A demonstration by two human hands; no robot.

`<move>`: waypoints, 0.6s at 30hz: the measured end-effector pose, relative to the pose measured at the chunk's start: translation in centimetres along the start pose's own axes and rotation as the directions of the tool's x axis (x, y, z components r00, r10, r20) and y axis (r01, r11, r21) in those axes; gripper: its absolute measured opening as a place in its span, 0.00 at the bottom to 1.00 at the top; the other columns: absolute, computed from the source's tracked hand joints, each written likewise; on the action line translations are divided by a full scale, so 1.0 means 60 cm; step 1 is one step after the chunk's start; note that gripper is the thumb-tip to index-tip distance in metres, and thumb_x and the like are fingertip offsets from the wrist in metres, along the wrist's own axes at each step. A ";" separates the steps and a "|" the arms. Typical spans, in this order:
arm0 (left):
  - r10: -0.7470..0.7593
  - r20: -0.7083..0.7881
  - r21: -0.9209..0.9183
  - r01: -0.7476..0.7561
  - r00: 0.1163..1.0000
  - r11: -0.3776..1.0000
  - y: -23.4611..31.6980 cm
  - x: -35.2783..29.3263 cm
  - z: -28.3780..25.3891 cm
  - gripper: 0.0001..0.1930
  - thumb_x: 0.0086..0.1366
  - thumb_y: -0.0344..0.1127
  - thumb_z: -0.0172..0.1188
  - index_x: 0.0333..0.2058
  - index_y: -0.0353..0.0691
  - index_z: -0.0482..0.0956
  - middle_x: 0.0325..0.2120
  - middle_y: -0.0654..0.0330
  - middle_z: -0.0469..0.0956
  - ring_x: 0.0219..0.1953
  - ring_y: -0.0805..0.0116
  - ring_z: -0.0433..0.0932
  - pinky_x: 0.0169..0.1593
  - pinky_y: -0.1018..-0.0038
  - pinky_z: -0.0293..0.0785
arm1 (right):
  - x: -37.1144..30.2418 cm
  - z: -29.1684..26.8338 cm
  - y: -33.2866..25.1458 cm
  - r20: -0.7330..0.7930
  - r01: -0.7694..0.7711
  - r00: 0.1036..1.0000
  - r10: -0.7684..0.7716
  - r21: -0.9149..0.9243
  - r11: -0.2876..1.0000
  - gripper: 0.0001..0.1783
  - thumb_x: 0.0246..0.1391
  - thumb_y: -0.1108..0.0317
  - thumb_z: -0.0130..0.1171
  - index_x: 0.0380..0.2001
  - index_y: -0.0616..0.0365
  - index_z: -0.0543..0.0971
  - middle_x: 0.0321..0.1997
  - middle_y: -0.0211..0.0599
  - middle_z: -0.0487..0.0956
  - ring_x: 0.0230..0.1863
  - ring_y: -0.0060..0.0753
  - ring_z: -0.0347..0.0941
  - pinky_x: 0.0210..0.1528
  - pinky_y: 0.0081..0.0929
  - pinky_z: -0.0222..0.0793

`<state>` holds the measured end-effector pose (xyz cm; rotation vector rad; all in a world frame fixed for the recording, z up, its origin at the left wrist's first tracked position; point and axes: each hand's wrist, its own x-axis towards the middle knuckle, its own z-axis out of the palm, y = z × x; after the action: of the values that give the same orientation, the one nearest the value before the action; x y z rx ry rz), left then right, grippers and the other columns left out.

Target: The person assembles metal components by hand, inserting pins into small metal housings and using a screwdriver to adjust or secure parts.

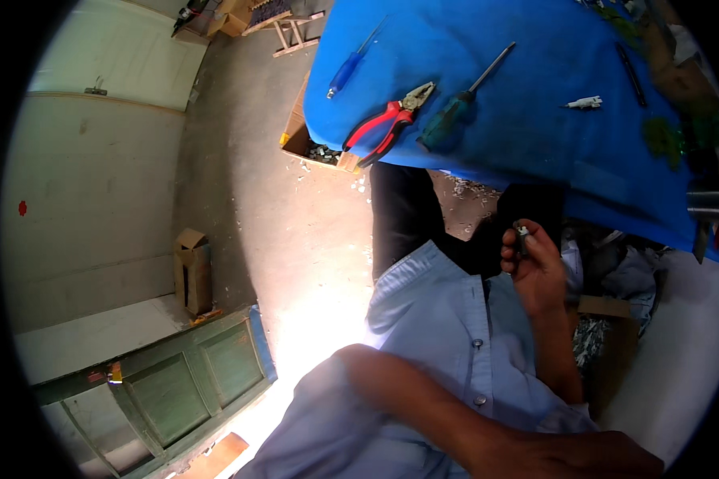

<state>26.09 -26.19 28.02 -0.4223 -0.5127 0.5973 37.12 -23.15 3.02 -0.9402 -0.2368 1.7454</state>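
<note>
My right hand (533, 259) is raised in front of my shirt, below the table edge. Its fingers are closed round a small piece with a pale top and a dark body (522, 238); I cannot make out its exact kind. My left forearm crosses my body toward the lower right, where my left hand (607, 455) lies in shadow at the picture's rim, its fingers hidden. On the blue-covered table (535, 144) lie red-and-black combination pliers (387, 124), a green-handled screwdriver (455, 112), a thin blue-handled screwdriver (350, 70) and a small white plastic part (585, 103).
A black pen-like stick (631, 74) lies at the table's right. A cardboard box (295, 132) of small dark pieces stands under its left corner. Another open box (603, 307) at my right holds shiny metal bits. A tall carton (192, 271) stands by the wall at left.
</note>
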 end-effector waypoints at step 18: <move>-0.148 0.132 0.653 0.027 0.980 0.757 0.068 -0.013 -0.086 0.16 0.73 0.42 0.58 0.34 0.34 0.81 0.25 0.60 0.78 0.27 0.72 0.79 0.33 0.77 0.75 | 0.007 -0.012 -0.006 0.017 -0.026 1.000 0.023 0.215 0.976 0.19 0.73 0.60 0.48 0.58 0.59 0.73 0.55 0.47 0.82 0.48 0.37 0.83 0.44 0.34 0.81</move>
<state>26.76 -24.77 21.57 0.3263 -0.4558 0.6835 37.80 -22.84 2.53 -0.7754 -0.0433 1.7609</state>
